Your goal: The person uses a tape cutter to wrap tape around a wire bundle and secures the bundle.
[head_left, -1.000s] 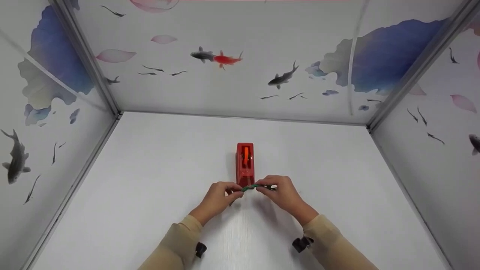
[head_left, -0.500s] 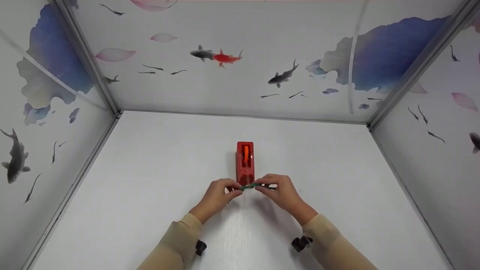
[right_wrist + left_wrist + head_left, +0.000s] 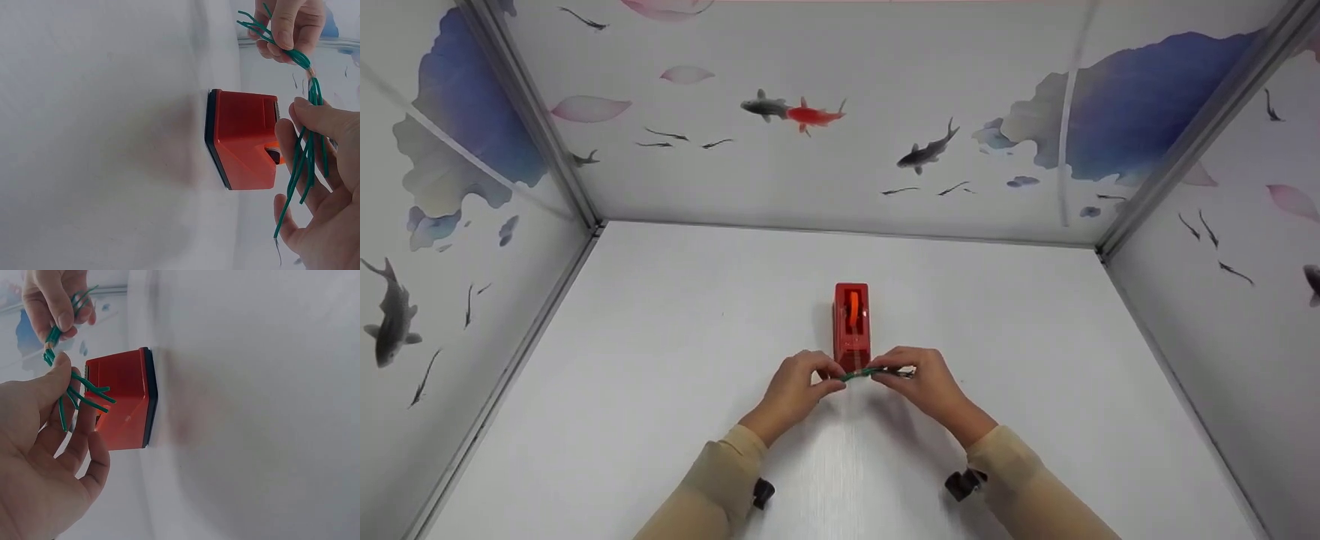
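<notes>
A bundle of thin green wires [image 3: 306, 160] hangs between my two hands, just in front of a red tape dispenser [image 3: 852, 345]. My left hand [image 3: 799, 386] pinches one end of the bundle between thumb and fingers; several loose wire ends [image 3: 93, 398] fan out past them in the left wrist view. The other end is pinched by my right hand [image 3: 919, 381], and longer wire tails run down over its palm in the right wrist view. Between the hands, a narrow tan band [image 3: 312, 72] shows around the bundle; its material is unclear.
The dispenser carries an orange tape core [image 3: 853, 309] and stands upright on a white table [image 3: 675, 360]. Panels printed with fish and petals [image 3: 810, 116] enclose the back and both sides. A small black device [image 3: 964, 484] sits at the right wrist, another [image 3: 763, 493] at the left.
Both hands stay nearly in place with the bundle pinched. The left hand has turned slightly, and the wire ends that showed below it are out of sight in the head view.
</notes>
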Motion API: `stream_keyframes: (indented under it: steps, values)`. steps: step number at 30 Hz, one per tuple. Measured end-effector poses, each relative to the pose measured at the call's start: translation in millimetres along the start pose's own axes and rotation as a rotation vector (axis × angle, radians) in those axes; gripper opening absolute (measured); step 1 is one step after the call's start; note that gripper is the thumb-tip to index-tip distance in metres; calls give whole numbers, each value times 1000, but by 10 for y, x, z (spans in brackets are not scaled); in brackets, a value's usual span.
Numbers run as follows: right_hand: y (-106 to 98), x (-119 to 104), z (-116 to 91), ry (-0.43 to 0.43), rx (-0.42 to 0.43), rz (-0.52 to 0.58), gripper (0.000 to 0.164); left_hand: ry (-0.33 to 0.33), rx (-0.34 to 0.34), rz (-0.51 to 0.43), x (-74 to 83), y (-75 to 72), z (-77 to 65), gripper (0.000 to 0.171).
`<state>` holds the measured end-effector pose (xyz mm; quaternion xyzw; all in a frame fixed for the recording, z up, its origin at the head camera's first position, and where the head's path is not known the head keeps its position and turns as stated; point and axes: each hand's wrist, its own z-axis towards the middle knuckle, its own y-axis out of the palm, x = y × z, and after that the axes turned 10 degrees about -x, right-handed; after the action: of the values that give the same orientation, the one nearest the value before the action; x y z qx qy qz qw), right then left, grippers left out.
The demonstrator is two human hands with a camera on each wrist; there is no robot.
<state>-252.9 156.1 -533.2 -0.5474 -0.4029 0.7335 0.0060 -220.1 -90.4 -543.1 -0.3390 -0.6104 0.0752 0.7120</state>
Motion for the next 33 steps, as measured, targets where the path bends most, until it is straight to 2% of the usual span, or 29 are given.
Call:
stream_keyframes:
  steps: [6, 11, 13, 18, 23, 26, 31, 33]
  values:
    - [14, 20, 1, -21, -6, -6, 24, 59, 62, 143, -14, 14, -7, 11]
    - [6, 38, 1, -32, -7, -8, 27, 87, 106, 193, -1, 8, -15, 13]
    - [2, 37, 2, -16, -15, -1, 27, 95, 121, 220, 2, 3, -19, 14]
    - [0, 36, 16, 34, -57, 9, 15, 148, 176, 314, -8, 2, -20, 16]
    - [-35, 17, 24, 77, -113, 24, 22, 197, 238, 370, 10, 8, -22, 18]
    - [-55, 17, 17, 91, -146, 25, 22, 235, 260, 434, 15, 15, -24, 18]
    - [-62, 9, 33, 77, -170, 19, 17, 277, 299, 498, -5, 20, -16, 16]
    - [-61, 9, 39, 45, -167, 13, 15, 286, 309, 506, -8, 18, -10, 15]
